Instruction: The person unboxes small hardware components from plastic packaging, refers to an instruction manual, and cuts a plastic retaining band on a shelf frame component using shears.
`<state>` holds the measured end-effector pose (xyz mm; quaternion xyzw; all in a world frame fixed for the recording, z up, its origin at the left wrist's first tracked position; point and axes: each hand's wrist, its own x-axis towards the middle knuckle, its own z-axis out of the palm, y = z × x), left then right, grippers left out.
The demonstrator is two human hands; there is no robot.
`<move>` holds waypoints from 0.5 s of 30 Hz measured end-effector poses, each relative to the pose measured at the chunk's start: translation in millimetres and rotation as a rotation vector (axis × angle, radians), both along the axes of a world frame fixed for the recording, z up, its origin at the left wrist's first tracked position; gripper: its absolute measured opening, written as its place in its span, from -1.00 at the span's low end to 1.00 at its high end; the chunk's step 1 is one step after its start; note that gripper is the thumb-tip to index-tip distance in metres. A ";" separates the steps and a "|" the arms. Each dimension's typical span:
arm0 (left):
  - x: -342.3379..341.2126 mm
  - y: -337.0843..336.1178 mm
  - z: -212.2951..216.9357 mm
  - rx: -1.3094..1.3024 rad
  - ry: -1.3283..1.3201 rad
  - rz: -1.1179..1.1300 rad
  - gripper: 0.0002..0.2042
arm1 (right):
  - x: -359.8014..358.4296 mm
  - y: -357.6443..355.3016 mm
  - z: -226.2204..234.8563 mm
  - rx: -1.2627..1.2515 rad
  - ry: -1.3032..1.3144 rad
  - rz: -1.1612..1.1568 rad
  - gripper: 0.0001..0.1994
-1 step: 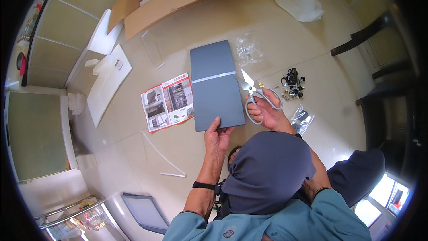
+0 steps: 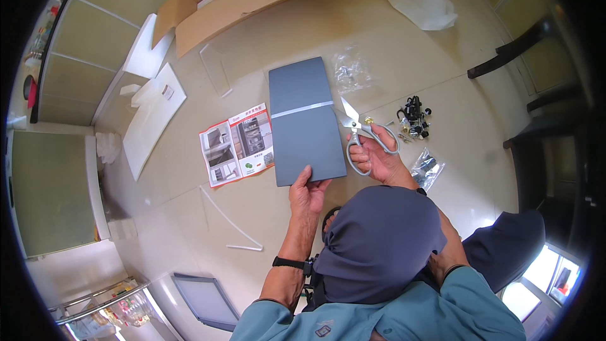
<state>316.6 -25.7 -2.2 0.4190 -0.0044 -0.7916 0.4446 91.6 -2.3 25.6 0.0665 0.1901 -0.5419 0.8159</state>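
A flat dark grey panel [image 2: 309, 145], perhaps a stack of panels, lies in front of me, with a pale strap [image 2: 302, 108] running across its middle. My left hand [image 2: 308, 194] grips its near edge, thumb on top and the other fingers mostly hidden beneath. In my right hand [image 2: 384, 164] are scissors [image 2: 351, 115] with grey handles, fingers through the loops. Their blades are spread and point at the panel's right edge, close to the strap's end; whether they touch it I cannot tell.
Left of the panel lies a printed leaflet [image 2: 237, 145]. To the right are black fittings [image 2: 413, 113] and a small parts bag [image 2: 427, 169]; a clear bag [image 2: 351, 71] lies beyond. A cardboard box [image 2: 252, 9], white sheet [image 2: 151, 123], thin strip [image 2: 230, 221] and dark chair [image 2: 511, 50] surround these.
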 end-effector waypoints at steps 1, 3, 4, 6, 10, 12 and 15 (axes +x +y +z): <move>-0.5 0.0 -0.3 0.000 0.001 -0.003 -0.75 | -0.5 -0.9 -1.8 0.000 0.001 -0.003 -0.41; -1.5 -0.1 -0.7 -0.009 -0.001 0.010 -0.75 | -1.2 -4.6 -6.3 -0.027 -0.001 -0.003 -0.41; -2.1 -0.4 -1.0 -0.010 -0.001 0.009 -0.75 | -0.9 -5.0 -8.1 -0.028 -0.001 -0.003 -0.41; -2.4 -1.8 1.4 -0.008 0.016 0.008 -0.76 | 2.4 -6.5 -9.0 -0.035 -0.009 -0.032 -0.41; 0.4 -2.6 0.1 -0.047 -0.015 -0.032 -0.80 | 2.7 -11.4 -23.6 -0.053 0.033 -0.021 -0.43; -2.5 -2.8 1.4 -0.046 -0.008 -0.047 -0.80 | -6.4 -11.2 -26.4 -0.086 0.096 0.003 -0.43; -0.4 -5.7 2.0 -0.049 -0.020 -0.056 -0.81 | -11.2 -17.0 -27.8 -0.088 0.138 0.008 -0.52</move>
